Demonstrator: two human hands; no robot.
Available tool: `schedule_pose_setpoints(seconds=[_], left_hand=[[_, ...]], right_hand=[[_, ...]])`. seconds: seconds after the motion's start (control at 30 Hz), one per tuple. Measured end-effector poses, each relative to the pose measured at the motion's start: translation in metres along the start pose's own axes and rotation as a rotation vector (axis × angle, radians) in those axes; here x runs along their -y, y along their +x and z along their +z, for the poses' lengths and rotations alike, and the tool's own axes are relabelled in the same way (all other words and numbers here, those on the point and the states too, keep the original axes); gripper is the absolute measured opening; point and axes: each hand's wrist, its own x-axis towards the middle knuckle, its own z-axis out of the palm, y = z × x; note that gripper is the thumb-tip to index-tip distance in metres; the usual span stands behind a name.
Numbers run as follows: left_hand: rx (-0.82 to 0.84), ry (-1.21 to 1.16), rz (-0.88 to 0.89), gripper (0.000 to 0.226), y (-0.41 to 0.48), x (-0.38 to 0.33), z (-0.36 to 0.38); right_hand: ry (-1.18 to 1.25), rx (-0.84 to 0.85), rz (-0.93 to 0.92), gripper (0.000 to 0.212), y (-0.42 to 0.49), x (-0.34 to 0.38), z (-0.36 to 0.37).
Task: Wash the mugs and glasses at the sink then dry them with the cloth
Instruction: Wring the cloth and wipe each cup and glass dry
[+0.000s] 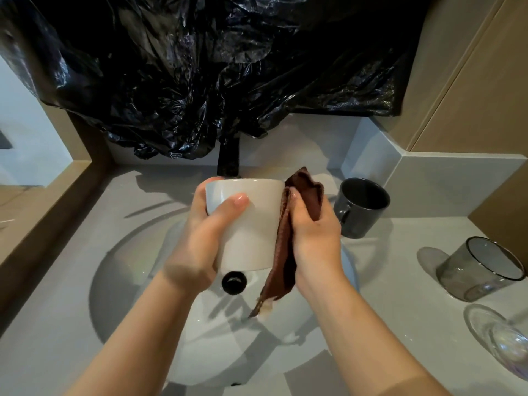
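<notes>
White mug (251,224) sits over the sink basin (137,261), gripped around its side by the left hand (200,238); the right hand (314,232) presses a brown cloth (285,252) against the mug's right wall, fingers closed on the fabric; on the counter (400,281) to the right stand a dark mug (360,207), a smoky glass (480,270) and a clear glass (503,338) on its side.

Crumpled black plastic sheet (200,67) draped over wall, tan panelling (471,81) beside it
</notes>
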Motion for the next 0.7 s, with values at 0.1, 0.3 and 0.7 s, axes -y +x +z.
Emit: schedule_pose_setpoints(seconds=[0.1,0.3,0.7], left_hand=[[-0.009,0.084,0.045,0.061,0.0,-0.001,0.001],[-0.183,-0.262,-0.115,0.095,0.006,0.001,0.007],[-0.03,-0.202,-0.148,0.053,0.0,-0.012,0.009]], right_hand=[[0.121,0.094,0.292,0.039,0.006,0.007,-0.003],[0.4,0.291,0.41,0.017,-0.009,-0.005,-0.002],[0.609,0.47,0.414,0.089,-0.003,-0.008,-0.004]])
